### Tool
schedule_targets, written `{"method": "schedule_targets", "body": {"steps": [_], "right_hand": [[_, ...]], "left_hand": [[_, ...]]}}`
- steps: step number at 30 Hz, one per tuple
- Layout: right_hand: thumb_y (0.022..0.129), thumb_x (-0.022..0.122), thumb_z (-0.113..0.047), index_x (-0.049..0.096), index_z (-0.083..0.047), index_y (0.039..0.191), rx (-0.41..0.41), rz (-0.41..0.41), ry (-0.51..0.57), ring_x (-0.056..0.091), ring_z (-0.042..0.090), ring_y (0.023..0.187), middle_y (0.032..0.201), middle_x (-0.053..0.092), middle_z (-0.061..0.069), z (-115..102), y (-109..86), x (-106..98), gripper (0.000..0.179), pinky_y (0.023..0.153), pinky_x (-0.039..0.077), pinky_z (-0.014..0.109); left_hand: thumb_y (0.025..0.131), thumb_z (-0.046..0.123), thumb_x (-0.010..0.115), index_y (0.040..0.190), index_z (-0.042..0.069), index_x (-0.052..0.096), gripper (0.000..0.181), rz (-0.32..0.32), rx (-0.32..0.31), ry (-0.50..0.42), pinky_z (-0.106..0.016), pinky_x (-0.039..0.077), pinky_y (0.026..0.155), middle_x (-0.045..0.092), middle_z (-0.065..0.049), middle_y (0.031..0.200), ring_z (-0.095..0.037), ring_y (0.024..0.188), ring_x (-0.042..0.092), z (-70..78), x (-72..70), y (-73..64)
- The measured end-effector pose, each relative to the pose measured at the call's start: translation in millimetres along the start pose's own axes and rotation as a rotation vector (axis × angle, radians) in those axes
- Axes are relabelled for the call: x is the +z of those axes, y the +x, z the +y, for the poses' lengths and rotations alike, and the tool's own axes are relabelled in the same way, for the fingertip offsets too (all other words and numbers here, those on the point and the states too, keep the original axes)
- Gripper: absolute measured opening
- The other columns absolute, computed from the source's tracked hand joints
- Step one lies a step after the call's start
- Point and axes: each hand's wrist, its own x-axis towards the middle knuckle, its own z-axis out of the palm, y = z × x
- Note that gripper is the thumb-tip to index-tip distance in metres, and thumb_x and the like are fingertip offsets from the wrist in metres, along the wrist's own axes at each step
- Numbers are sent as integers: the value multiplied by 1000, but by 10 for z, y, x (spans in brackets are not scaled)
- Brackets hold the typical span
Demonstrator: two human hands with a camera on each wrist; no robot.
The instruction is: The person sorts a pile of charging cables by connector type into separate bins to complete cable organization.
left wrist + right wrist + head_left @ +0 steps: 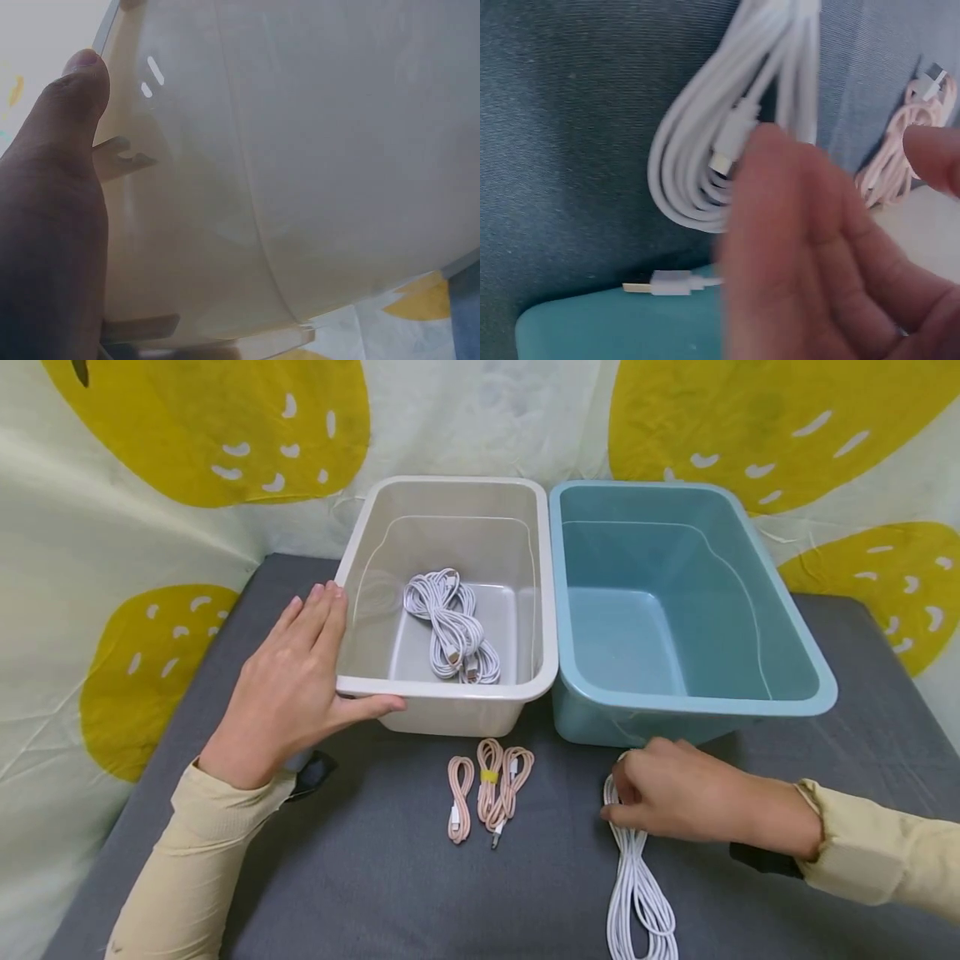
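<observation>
My left hand [288, 681] rests on the near left corner of a beige plastic bin [442, 691]; its fingers lie straight along the side and the thumb along the front rim. In the left wrist view the thumb [79, 97] touches the bin's edge. Coiled white USB cables [453, 622] lie inside this bin. My right hand [686, 793] is over the top end of another coiled white cable [637, 893] on the table. In the right wrist view its bent fingers and thumb stand apart beside the coil, and a plug [671, 283] pokes out past the fingers.
A blue-green bin [697, 703] stands against the beige bin's right side. Three coiled pink cables [459, 802] lie in front of the bins, one with a yellow tie. Grey cloth [360, 877] covers the table, and a patterned curtain [487, 418] hangs behind.
</observation>
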Motion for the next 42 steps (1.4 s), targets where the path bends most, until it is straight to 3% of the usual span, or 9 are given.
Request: {"method": "schedule_targets", "body": {"steps": [4, 8, 13, 23, 30, 37, 42], "right_hand": [[79, 78, -66, 53, -22, 55, 142, -56, -89, 46, 13, 48, 54, 48, -5, -2, -5, 64, 56, 45, 34, 29], [74, 76, -75, 54, -21, 58, 159, -101, -100, 50, 15, 51, 57, 52, -2, -6, 3, 136, 61, 47, 39, 32], [67, 80, -77, 55, -24, 59, 106, -97, -110, 51, 14, 52, 57, 52, -5, 19, -12, 241, 60, 48, 42, 34], [65, 91, -53, 52, -23, 52, 102, -59, -97, 48, 13, 48, 51, 50, -7, -14, -39, 379, 52, 46, 40, 32], [68, 93, -41, 52, -24, 54, 21, -45, -96, 47, 10, 47, 52, 49, -8, -66, -2, 397, 46, 45, 41, 31], [73, 89, -36, 52, -27, 64, -93, 13, -45, 44, 4, 48, 55, 47, -13, -34, 9, 421, 39, 45, 34, 27], [69, 91, -34, 52, -27, 69, -153, 62, -69, 43, 2, 51, 58, 46, -15, -28, 23, 447, 39, 45, 34, 26]], "left_hand": [[76, 102, 18, 160, -4, 28, 136, -10, -6, -4, -53, 27, 130, 39, -29, 162, -46, 152, 40, -8, -2, -6], [76, 102, 24, 160, -4, 29, 135, -10, 1, 3, -53, 27, 131, 39, -29, 162, -45, 152, 40, -18, 4, -8], [76, 101, 25, 160, -5, 29, 135, -6, 5, 2, -53, 28, 130, 39, -29, 162, -46, 151, 40, -13, 8, -5], [78, 100, 16, 158, -7, 33, 135, 42, 32, 8, -54, 30, 129, 43, -31, 159, -47, 148, 43, 1, 12, 12], [77, 101, 18, 158, -7, 32, 136, 33, 25, 2, -52, 28, 130, 42, -31, 159, -47, 149, 43, -12, 23, -5], [77, 101, 20, 159, -5, 30, 135, 3, 13, 7, -53, 28, 131, 40, -30, 161, -45, 151, 41, -17, 14, -5], [76, 101, 24, 160, -4, 29, 135, -4, 5, 6, -53, 27, 131, 40, -29, 162, -45, 151, 40, -21, 9, -12]]}}
